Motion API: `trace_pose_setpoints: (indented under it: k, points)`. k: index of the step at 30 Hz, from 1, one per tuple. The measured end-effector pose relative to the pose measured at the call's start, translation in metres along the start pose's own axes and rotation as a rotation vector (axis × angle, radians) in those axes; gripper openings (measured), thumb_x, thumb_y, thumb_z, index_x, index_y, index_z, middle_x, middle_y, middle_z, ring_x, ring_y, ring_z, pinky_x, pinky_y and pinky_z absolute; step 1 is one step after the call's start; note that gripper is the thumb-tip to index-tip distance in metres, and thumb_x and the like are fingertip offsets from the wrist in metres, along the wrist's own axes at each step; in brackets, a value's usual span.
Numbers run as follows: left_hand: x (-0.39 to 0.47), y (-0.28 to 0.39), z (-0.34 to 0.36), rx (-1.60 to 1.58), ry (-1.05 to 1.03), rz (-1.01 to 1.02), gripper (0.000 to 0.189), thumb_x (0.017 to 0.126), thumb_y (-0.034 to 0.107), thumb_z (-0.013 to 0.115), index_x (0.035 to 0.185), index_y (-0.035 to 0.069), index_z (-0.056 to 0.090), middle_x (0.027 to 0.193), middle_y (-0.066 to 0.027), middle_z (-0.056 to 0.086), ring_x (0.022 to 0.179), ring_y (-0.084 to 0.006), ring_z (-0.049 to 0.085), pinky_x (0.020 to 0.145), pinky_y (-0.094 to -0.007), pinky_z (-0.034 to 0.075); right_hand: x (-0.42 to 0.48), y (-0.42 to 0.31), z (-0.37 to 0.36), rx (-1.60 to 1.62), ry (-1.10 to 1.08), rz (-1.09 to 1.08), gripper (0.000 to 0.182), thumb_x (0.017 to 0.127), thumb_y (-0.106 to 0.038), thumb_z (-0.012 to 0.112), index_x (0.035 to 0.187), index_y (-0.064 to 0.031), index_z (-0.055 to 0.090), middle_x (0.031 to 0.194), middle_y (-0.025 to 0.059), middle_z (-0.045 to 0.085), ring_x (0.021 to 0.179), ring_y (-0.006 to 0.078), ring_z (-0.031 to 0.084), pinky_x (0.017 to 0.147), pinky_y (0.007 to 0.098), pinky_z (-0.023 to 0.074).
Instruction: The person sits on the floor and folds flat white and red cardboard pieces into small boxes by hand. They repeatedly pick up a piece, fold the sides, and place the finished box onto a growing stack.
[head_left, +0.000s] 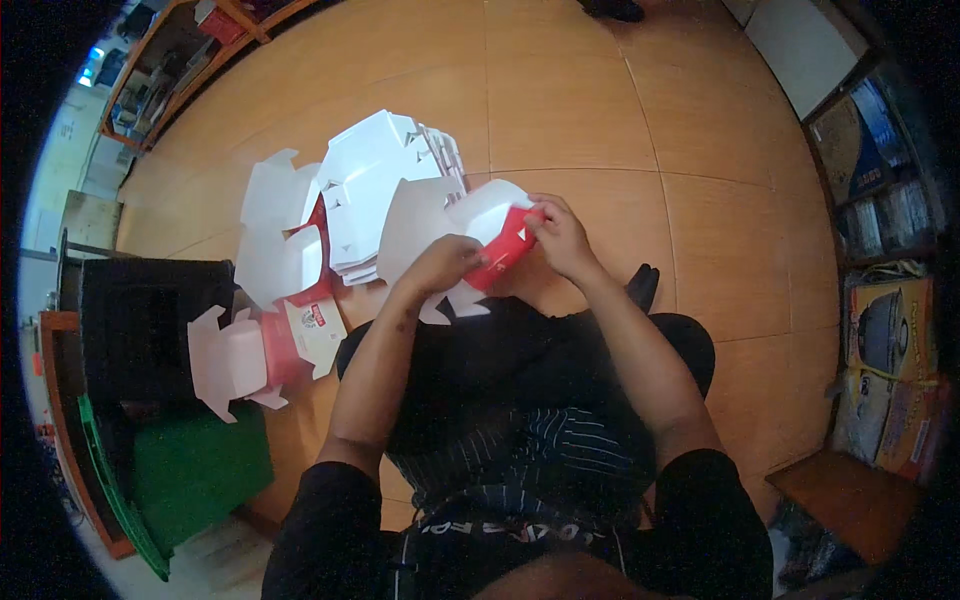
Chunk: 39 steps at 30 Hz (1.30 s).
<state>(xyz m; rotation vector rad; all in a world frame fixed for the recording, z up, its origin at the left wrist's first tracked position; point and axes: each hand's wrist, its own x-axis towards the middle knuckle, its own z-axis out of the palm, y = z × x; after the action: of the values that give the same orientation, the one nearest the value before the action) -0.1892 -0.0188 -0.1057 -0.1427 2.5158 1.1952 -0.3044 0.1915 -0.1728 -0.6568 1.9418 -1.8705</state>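
Note:
Both of my hands hold one partly folded paperboard box (501, 251), red outside and white inside, just above my lap. My left hand (448, 264) grips the lower left of its red wall, and my right hand (556, 229) pinches the upper right corner. The white flaps of this box spread out to the left and below. Directly behind it lies a stack of flat white box blanks (379, 172) on the floor. Left of the stack sit partly folded boxes with white insides (259, 240), and a red and cream one (281, 345) lies nearer to me.
A black box-like object (157, 330) and a green plastic surface (202, 457) stand at the left. Shelves with packed cartons (889, 337) line the right side. A wooden shelf unit (195, 75) is at the upper left. Tan tiles (570, 105) cover the floor.

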Motion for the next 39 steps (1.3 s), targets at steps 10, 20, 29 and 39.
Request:
trace_pose_setpoints:
  k: [10,20,29,39]
  points:
    - [0.006,-0.003,0.016,0.125,0.139,0.076,0.028,0.094,0.023,0.062,0.107,-0.001,0.068,0.089,-0.0191,0.071,0.079,-0.0313,0.067,0.074,-0.0413,0.052,-0.013,-0.046,0.006,-0.549,-0.059,-0.324,0.013,0.094,-0.013,0.064,0.101,-0.0009,0.064,0.127,0.0142,0.052,0.112,0.0285,0.059,0.095,0.0376,0.0495]
    - [-0.007,0.032,0.004,0.234,0.086,0.068,0.022,0.094,0.020,0.061,0.106,0.004,0.069,0.094,-0.0215,0.070,0.087,-0.0398,0.067,0.081,-0.0458,0.052,-0.021,-0.059,0.014,-0.549,-0.204,-0.310,0.012,0.084,-0.014,0.072,0.094,-0.0064,0.070,0.133,0.0188,0.051,0.127,0.0394,0.048,0.106,0.0452,0.0416]
    - [-0.060,0.103,-0.021,0.046,1.226,0.804,0.022,0.094,0.002,0.057,0.114,0.005,0.066,0.096,-0.0160,0.067,0.082,-0.0239,0.066,0.074,-0.0312,0.052,-0.002,-0.036,-0.023,-0.281,0.103,-0.090,0.021,0.094,-0.021,0.065,0.105,-0.0031,0.065,0.125,0.0171,0.055,0.120,0.0296,0.053,0.103,0.0381,0.0425]
    - [0.001,0.061,0.001,-0.129,0.564,0.325,0.033,0.095,0.021,0.065,0.126,0.009,0.064,0.075,-0.0073,0.065,0.064,-0.0162,0.059,0.060,-0.0322,0.049,-0.020,-0.072,-0.029,-0.381,0.091,-0.116,0.019,0.094,-0.020,0.066,0.101,-0.0025,0.066,0.128,0.0183,0.052,0.122,0.0306,0.051,0.104,0.0376,0.0417]
